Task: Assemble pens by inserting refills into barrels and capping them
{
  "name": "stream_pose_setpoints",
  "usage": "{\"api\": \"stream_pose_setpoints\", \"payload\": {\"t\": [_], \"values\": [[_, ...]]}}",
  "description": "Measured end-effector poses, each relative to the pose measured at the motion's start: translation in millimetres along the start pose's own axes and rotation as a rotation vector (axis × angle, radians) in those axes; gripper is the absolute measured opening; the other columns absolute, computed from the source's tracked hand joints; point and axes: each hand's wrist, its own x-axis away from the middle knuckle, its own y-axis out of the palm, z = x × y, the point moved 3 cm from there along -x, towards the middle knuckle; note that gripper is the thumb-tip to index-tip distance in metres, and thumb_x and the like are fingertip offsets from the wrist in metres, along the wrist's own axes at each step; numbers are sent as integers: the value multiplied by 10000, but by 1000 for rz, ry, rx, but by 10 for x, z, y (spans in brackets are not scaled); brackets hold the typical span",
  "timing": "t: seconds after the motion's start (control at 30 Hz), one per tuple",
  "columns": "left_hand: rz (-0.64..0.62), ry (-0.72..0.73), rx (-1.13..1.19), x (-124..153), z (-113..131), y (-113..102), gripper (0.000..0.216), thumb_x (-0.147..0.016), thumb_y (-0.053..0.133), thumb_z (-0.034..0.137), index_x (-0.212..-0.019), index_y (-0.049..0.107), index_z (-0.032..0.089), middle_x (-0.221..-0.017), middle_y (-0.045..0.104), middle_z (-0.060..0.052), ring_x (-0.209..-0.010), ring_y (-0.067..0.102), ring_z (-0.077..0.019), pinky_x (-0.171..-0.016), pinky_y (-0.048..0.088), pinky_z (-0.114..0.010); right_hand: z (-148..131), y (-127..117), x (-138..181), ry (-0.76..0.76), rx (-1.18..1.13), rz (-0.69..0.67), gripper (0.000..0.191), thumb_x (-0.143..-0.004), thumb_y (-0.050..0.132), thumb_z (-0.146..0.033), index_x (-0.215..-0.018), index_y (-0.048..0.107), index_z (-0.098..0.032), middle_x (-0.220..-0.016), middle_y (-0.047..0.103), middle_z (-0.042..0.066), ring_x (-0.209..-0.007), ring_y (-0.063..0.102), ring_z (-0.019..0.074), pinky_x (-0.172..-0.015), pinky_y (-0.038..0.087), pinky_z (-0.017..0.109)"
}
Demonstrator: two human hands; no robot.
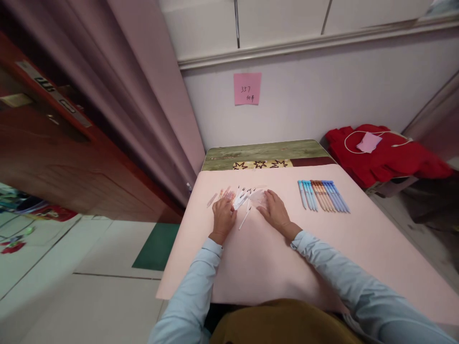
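Note:
My left hand [224, 216] is at the left side of a loose pile on the table, its fingers curled down and closed; what they hold, if anything, is hidden. Just beyond it lie several pinkish, patterned pen parts [226, 192]. Slim white sticks with dark tips, like pen refills [243, 197], fan out between my hands. One white stick [245, 219] lies apart, nearer to me. My right hand [276, 211] rests at the pile's right side, thumb and fingers apart around clear, see-through pieces [257, 197], whose kind I cannot make out.
A neat row of pens [322, 196] in light blue, brown and violet-blue lies to the right. Pink covering [258, 267] spreads over the table. A red cloth [383, 157] with a white cable sits beyond the right edge. A pink note [247, 89] hangs on the wall.

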Motion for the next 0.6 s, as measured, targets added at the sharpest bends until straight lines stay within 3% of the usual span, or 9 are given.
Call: {"api": "stream_pose_setpoints", "payload": {"t": [0.17, 0.27, 0.37, 0.53, 0.6], "values": [[101, 9, 8, 104, -23, -41, 98, -800, 604, 129, -780, 566, 216, -1149, 676, -107, -1191, 566, -279, -1015, 375, -451, -236, -122, -56, -167, 0, 36, 562, -951, 541, -388, -1443, 468, -127, -1471, 481, 202, -1372, 413, 320, -1142, 338, 531], [139, 2, 23, 212, 6, -129, 74, -843, 589, 163, -793, 576, 216, -1162, 679, -112, -1197, 569, -278, -1024, 384, -459, -491, -129, -131, -338, 47, -50, 450, -960, 523, -262, -1402, 534, -177, -1488, 493, 149, -1394, 401, 304, -1164, 295, 525], [93, -22, 36, 282, 80, -220, 84, -878, 570, 206, -798, 588, 223, -1205, 669, -105, -1225, 558, -272, -1041, 391, -464, -686, -72, -209, -430, 95, -153, 404, -951, 540, -212, -1351, 590, -198, -1444, 553, 122, -1381, 426, 300, -1178, 254, 530], [-12, -51, 28, 326, 94, -342, 121, -907, 526, 244, -823, 612, 234, -1281, 646, -97, -1294, 516, -271, -1093, 366, -488, -661, -84, -306, -462, 83, -261, 275, -995, 475, -212, -1146, 703, -243, -1160, 716, 94, -1249, 549, 242, -1181, 234, 479], [-6, -72, 29, 327, 29, -355, 124, -907, 526, 246, -828, 620, 232, -1272, 650, -101, -1283, 521, -274, -1094, 362, -492, -518, -166, -360, -339, 97, -280, 270, -996, 474, -232, -1123, 712, -253, -1123, 729, 91, -1192, 587, 235, -1147, 282, 443]]}}
